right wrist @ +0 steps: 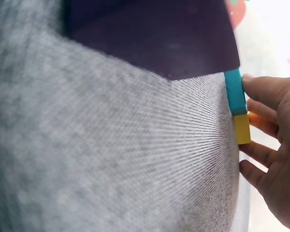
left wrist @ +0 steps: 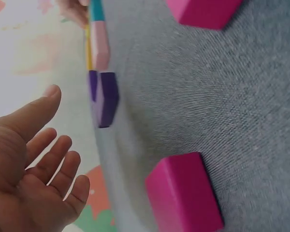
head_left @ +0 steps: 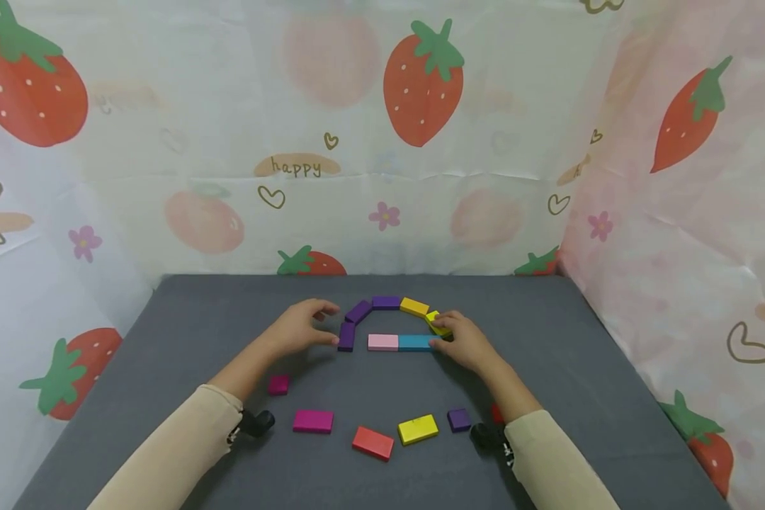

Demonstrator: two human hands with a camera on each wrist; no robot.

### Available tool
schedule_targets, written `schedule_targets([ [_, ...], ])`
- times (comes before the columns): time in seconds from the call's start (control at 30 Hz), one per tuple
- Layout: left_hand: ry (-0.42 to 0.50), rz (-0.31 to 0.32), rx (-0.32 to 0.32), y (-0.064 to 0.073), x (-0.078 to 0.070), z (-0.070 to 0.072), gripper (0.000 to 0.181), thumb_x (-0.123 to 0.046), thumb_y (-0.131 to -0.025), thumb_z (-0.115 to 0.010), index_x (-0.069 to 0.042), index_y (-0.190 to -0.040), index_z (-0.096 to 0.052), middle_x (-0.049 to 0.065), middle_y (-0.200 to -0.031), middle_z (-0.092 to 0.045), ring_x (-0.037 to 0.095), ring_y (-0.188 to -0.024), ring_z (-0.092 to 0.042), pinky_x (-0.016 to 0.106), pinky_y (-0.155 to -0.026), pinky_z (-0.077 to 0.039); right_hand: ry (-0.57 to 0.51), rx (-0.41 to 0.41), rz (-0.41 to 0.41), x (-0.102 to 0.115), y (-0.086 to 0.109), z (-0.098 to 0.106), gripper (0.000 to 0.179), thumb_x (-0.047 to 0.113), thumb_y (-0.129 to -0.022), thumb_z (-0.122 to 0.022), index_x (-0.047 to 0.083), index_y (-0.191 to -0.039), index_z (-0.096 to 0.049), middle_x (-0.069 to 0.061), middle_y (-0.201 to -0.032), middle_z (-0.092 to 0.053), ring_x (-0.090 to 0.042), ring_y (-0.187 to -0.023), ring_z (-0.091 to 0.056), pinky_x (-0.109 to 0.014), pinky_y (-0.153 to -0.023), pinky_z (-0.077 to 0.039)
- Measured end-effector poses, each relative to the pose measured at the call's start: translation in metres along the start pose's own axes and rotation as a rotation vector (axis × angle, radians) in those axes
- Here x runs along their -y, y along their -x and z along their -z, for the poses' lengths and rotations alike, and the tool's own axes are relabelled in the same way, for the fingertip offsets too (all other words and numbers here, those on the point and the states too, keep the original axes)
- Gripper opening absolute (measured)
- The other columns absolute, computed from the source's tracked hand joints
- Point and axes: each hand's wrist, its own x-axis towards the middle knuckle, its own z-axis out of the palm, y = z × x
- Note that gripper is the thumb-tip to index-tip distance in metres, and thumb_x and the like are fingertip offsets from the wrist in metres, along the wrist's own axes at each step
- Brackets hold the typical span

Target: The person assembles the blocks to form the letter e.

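Observation:
Purple blocks (head_left: 359,312) and yellow blocks (head_left: 414,306) form an arch on the grey table. Inside it, a pink block (head_left: 382,343) and a blue block (head_left: 416,343) lie end to end. At the arch's right end, my right hand (head_left: 467,343) curls its fingers about a yellow block (right wrist: 241,129); the thumb lies against the blue block, and part of the yellow block is hidden. My left hand (head_left: 302,327) is beside the upright purple block (head_left: 346,336) at the left end, thumb tip close to it. In the left wrist view its fingers are spread and hold nothing.
Nearer the front lie a small magenta block (head_left: 278,385), a longer magenta block (head_left: 313,421), a red block (head_left: 372,443), a loose yellow block (head_left: 418,429) and a small purple block (head_left: 459,420). Another red block (head_left: 498,414) is partly covered by the right wrist.

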Motion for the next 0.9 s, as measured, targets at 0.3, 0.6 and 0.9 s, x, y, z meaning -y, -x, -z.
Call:
schedule_targets([
  [0.3,0.073,-0.021,-0.075,0.033,0.008,0.008,0.055,-0.037,-0.093,-0.077,-0.014,-0.140,-0.061,0.008,-0.139,-0.062,0.031,-0.128,-0.056,0.054,-0.102,-0.047,-0.004,-0.006,-0.005,-0.001,-0.001,0.000,0.048,0.025,-0.096,-0.074,0.004,-0.137,-0.064,-0.015,-0.143,-0.055,-0.036,-0.135,-0.051,-0.053,-0.114,-0.040],
  [0.6,0.066,-0.015,-0.107,0.069,0.012,0.012,0.048,-0.033,-0.093,-0.077,-0.014,-0.135,-0.065,0.007,-0.134,-0.064,0.031,-0.122,-0.057,0.048,-0.093,-0.049,-0.002,-0.002,-0.007,0.000,0.000,-0.002,0.048,0.026,-0.096,-0.074,0.004,-0.138,-0.064,-0.015,-0.145,-0.054,-0.037,-0.136,-0.051,-0.054,-0.114,-0.040],
  [0.9,0.117,0.010,-0.124,0.100,0.026,0.010,0.048,-0.033,-0.093,-0.077,-0.013,-0.135,-0.066,0.007,-0.134,-0.064,0.032,-0.123,-0.058,0.049,-0.096,-0.049,-0.011,-0.002,-0.001,-0.002,-0.001,-0.002,0.048,0.025,-0.096,-0.074,0.004,-0.138,-0.064,-0.015,-0.144,-0.054,-0.037,-0.136,-0.051,-0.054,-0.114,-0.040],
])
